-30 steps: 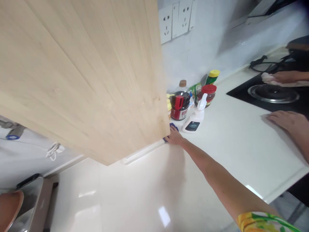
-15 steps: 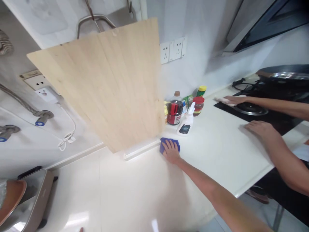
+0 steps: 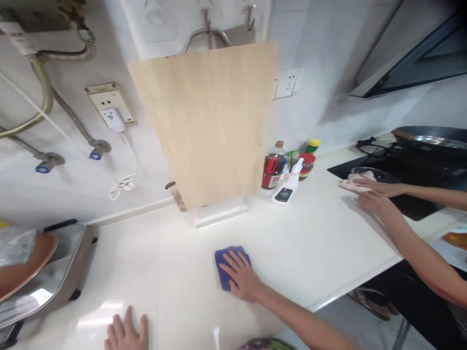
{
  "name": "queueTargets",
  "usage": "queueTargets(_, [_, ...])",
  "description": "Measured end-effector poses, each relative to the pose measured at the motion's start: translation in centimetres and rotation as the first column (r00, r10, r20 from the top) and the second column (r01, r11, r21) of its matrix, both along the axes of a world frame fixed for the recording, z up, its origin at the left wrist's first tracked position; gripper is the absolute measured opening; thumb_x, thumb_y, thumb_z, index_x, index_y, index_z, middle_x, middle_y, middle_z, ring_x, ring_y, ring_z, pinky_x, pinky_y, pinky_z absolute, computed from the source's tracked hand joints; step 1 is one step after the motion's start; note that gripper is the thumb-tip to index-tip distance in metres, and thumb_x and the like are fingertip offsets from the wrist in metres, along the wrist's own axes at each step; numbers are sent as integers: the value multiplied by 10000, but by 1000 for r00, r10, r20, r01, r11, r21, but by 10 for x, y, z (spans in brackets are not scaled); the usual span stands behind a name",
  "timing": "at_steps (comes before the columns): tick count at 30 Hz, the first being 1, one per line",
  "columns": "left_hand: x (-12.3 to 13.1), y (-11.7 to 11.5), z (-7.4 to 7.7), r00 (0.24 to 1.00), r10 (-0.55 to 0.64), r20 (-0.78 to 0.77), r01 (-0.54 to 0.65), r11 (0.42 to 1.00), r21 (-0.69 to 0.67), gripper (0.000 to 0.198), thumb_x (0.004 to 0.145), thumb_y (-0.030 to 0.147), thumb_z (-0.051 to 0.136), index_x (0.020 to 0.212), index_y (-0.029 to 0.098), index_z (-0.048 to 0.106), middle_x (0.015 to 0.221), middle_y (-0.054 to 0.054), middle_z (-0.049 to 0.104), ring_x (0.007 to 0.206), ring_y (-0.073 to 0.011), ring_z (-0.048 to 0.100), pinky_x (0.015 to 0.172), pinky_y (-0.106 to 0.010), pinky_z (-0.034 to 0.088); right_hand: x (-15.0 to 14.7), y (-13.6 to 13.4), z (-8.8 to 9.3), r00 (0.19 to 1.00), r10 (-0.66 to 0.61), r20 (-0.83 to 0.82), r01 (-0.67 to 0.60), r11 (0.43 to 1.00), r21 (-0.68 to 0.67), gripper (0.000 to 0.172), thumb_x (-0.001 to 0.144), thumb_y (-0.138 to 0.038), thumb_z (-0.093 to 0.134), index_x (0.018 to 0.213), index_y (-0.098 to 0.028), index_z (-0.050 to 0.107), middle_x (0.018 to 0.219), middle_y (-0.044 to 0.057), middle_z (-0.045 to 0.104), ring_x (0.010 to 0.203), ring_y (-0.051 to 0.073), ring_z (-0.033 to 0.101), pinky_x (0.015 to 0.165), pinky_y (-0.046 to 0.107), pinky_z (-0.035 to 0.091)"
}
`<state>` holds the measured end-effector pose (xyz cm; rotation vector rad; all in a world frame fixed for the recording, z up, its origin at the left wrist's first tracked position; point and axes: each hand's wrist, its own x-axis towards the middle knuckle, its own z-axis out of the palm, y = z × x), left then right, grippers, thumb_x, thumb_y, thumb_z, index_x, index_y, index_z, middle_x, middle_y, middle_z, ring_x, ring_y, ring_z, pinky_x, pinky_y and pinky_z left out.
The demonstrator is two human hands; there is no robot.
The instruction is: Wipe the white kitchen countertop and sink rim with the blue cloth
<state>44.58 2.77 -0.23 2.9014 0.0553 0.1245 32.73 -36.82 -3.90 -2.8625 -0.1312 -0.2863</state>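
My right hand (image 3: pixel 241 280) lies flat with its fingers spread on a blue cloth (image 3: pixel 226 260), pressing it onto the white countertop (image 3: pixel 310 243) near the front edge. My left hand (image 3: pixel 126 333) rests open, palm down, on the counter at the bottom left, with only its fingers showing. A large wooden cutting board (image 3: pixel 211 121) hangs upright on the wall behind the cloth.
Bottles and jars (image 3: pixel 274 167) and a white spray bottle (image 3: pixel 288 182) stand right of the board. Another person's hands (image 3: pixel 368 194) work with a pink cloth at the black stove (image 3: pixel 419 194). A metal appliance (image 3: pixel 54 277) sits at the left. Pipes, sockets and a cable line the wall.
My right hand has slid the blue cloth from beside the board's base back toward the front of the counter. The view has pulled back, and my left hand has come into sight.
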Motion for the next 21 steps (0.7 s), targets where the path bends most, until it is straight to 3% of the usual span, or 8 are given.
queueTargets(2, [-1,-1,1,1000,9,-10,-9,1000,-8,763,918,590,224,1505,126,374,1639,-222,211,1531,-380,136,1213,-582,173,-8,-25,2,998,57,-20,-57,998,-23,718,841,-279,494,1536,-339,323,1640,-4,246,1513,286,197,1220,558,199])
queueTargets(3, [-1,0,1,1000,15,-12,-16,1000,-11,761,919,587,224,1502,124,382,1636,-223,220,1530,-382,139,1213,-582,171,-9,-41,3,1000,10,-22,-11,999,-40,693,850,-274,477,1528,-334,347,1630,4,275,1509,283,212,1216,553,211])
queueTargets(7, [-3,3,-5,1000,20,5,-20,1000,-14,735,930,570,235,1486,123,409,1625,-228,246,1533,-375,126,1214,-580,163,2,-98,0,930,-367,-11,363,922,-137,597,915,-301,376,1511,-274,398,1614,40,314,1496,284,247,1202,536,235])
queueTargets(9, [-4,4,-8,1000,15,17,-14,1000,-11,718,937,556,234,1480,124,419,1621,-229,253,1536,-367,117,1211,-579,167,18,-106,-2,847,-531,-13,520,834,-183,591,930,-312,338,1513,-242,397,1616,59,308,1493,301,251,1197,551,223])
queueTargets(12, [-5,5,-12,999,20,28,-20,1000,-12,709,945,539,225,1472,114,434,1616,-231,261,1535,-360,118,1213,-572,159,47,-85,-4,769,-639,-31,617,753,-228,606,933,-315,316,1526,-205,371,1625,86,281,1493,337,237,1191,586,189])
queueTargets(15, [-5,4,-13,999,20,40,-19,1000,-20,696,951,526,238,1471,108,436,1617,-231,257,1535,-357,114,1214,-572,147,71,-40,-7,837,-545,-54,520,822,-233,619,921,-311,340,1531,-206,363,1633,89,253,1503,350,204,1195,598,152])
queueTargets(18, [-6,4,-13,999,21,44,-20,1000,-24,688,955,516,250,1471,101,438,1613,-233,263,1535,-356,110,1215,-574,142,88,10,-8,954,-292,-69,276,944,-179,649,909,-348,405,1545,-241,331,1646,73,216,1512,351,168,1205,590,125])
queueTargets(21, [-7,4,-14,999,23,41,-23,1000,-11,676,958,509,258,1467,105,446,1616,-227,266,1540,-345,100,1221,-566,137,109,54,-4,998,-23,-58,17,994,-106,708,895,-381,468,1565,-271,269,1661,62,162,1517,358,131,1211,592,97])
